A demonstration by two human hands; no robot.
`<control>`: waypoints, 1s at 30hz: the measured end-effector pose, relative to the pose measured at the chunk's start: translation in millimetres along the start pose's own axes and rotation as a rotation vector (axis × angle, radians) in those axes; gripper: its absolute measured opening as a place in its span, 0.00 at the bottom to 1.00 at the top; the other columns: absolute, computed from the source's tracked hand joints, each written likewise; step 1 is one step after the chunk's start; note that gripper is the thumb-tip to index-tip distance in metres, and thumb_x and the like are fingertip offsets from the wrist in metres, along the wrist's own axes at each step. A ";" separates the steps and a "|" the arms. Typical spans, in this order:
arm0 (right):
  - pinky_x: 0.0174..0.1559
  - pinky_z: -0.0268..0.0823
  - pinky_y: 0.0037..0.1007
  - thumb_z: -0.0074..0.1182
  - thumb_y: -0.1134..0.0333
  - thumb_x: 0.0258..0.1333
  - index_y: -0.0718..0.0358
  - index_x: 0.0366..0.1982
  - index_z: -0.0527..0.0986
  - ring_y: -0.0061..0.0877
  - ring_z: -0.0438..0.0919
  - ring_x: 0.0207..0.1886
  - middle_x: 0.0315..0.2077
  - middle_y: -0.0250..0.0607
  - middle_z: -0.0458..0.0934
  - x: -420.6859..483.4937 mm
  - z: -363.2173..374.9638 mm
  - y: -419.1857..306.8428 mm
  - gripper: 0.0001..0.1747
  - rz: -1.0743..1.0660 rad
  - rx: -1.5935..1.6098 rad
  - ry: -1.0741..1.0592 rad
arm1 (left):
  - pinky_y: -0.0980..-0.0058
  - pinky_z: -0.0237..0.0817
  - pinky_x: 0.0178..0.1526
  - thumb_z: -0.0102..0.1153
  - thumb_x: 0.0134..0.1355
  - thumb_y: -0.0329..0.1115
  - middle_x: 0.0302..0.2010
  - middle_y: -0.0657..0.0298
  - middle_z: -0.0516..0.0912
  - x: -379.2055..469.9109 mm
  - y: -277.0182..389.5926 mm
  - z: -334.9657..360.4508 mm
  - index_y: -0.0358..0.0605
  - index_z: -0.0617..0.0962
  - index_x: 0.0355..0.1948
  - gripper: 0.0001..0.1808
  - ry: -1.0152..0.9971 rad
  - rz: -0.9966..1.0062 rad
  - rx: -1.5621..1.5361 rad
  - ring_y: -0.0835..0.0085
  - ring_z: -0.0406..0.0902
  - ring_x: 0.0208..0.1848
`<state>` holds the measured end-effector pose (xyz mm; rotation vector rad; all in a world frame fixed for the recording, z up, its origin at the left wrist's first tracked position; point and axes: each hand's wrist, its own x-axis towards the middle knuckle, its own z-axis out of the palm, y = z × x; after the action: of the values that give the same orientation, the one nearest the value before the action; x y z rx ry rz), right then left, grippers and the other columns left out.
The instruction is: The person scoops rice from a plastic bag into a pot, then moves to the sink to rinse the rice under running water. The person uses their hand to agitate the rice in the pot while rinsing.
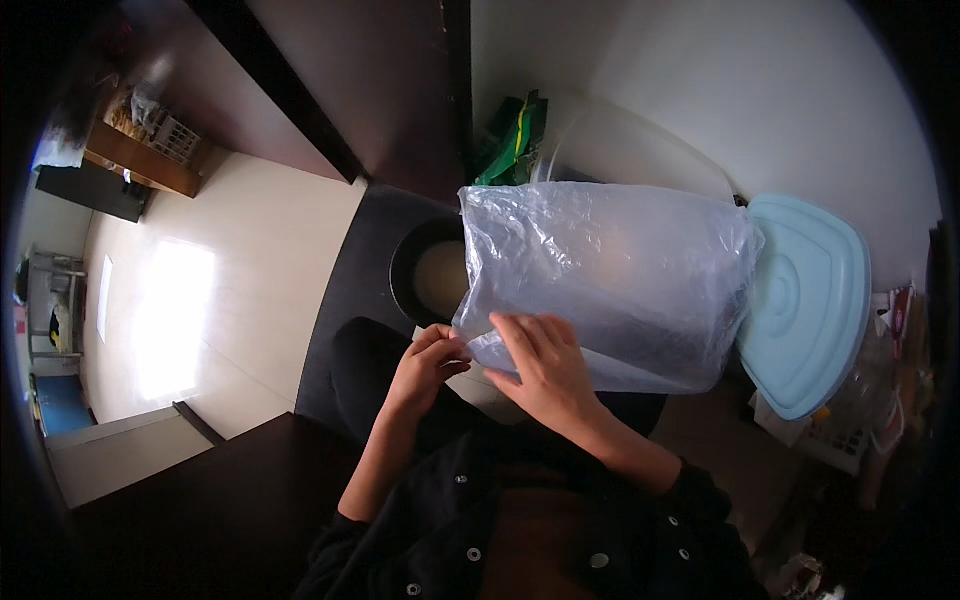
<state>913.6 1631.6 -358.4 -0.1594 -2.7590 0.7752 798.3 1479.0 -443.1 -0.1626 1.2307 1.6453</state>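
Observation:
A large translucent plastic bag [615,277] lies spread out before me. My left hand [435,360] pinches the bag's near left corner between thumb and fingers. My right hand [544,360] rests on the near edge of the bag with its fingers spread, close to the left one; whether it grips any film cannot be told. Beyond my left hand, a dark round pot [401,281] holds something pale, partly covered by the bag's left edge. What lies beneath the bag shows only as dim, blurred shapes.
A light blue plastic lid [810,300] stands at the bag's right end. Behind the bag are a green package [525,142] and a clear container rim [637,112] by the wall. A white plastic basket [832,450] sits at the lower right. Dark cabinet panels [397,82] rise behind the pot.

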 end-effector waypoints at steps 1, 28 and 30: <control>0.51 0.64 0.37 0.63 0.67 0.42 0.62 0.45 0.71 0.35 0.75 0.42 0.39 0.40 0.75 0.9 6.8 -1.9 0.25 0.013 -0.045 -0.044 | 0.74 0.67 0.44 0.48 0.63 0.31 0.32 0.64 0.77 0.2 -1.4 0.3 0.44 0.73 0.36 0.04 -0.014 0.004 -0.042 0.74 0.75 0.36; 0.34 0.66 0.21 0.63 0.58 0.51 0.65 0.32 0.79 0.15 0.74 0.28 0.22 0.30 0.77 239.8 26.6 96.7 0.16 0.082 0.582 -0.746 | 0.82 0.64 0.28 0.53 0.62 0.25 0.27 0.66 0.75 -32.9 -25.8 8.7 0.36 0.69 0.55 0.19 0.173 0.419 0.428 0.82 0.70 0.24; 0.30 0.62 0.18 0.63 0.59 0.51 0.64 0.27 0.78 0.11 0.70 0.25 0.21 0.27 0.76 242.4 29.2 95.7 0.14 -0.003 0.608 -0.528 | 0.82 0.64 0.28 0.55 0.61 0.25 0.27 0.66 0.75 -32.3 -24.6 0.0 0.36 0.68 0.56 0.22 0.192 0.429 0.317 0.82 0.70 0.24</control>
<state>676.2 1741.5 -377.3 0.1996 -2.8007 1.8253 832.2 1457.2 -438.6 0.1557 1.7467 1.7946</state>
